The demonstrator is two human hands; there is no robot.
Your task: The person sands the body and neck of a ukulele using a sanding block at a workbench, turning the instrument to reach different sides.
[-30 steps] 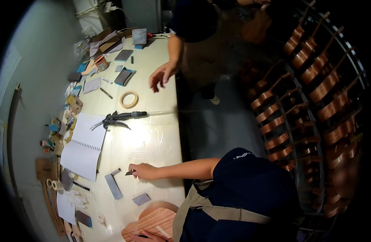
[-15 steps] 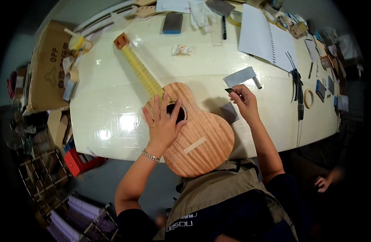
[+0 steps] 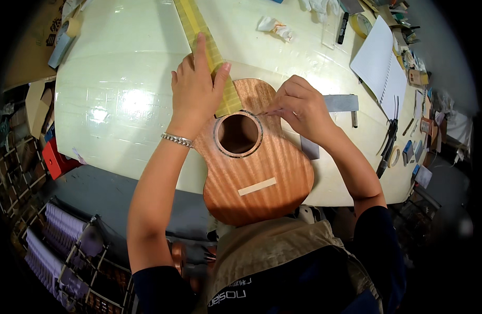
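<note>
One uke (image 3: 275,165) lay faceup; L hand (image 3: 198,86), part-open, pressed yellow-taped neck (image 3: 192,20); R hand (image 3: 303,107), nearly closed, pinched thin dark pc (image 3: 270,113) nr soundhole (image 3: 237,134).

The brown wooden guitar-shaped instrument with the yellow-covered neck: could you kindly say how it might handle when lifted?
The instrument is probably light for its size, since its round soundhole shows a hollow body. Its straight yellow-covered neck suggests it would be stiff. The broad flat top makes rolling seem unlikely.

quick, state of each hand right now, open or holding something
Left hand: open, laid against the yellow-taped neck.
Right hand: closed, pinching a small thin piece near the soundhole.
</note>
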